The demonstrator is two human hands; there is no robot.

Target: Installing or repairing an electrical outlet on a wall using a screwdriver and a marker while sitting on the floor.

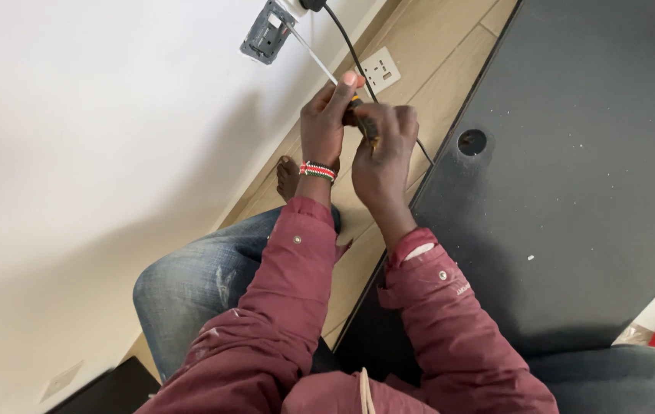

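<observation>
Driving the slim steel-shafted screwdriver (320, 60) into the grey metal wall box (266, 32), left hand (323, 123) and right hand (383, 157) both clamped on its handle; likely steady turning is needed.

We see both hands together above the floor (450, 46), left hand (321, 123) beside right hand (383, 153), the wall socket box (266, 32) beyond them, the desk (573, 153) at right.

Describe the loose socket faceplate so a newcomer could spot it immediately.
Start at the white wall and follow it down to the wooden floor. Just above the person's hands, the left hand and right hand holding a screwdriver, a white square faceplate lies flat on the floor. Unlike the grey open wall box nearby, it is white and off the wall.
</observation>
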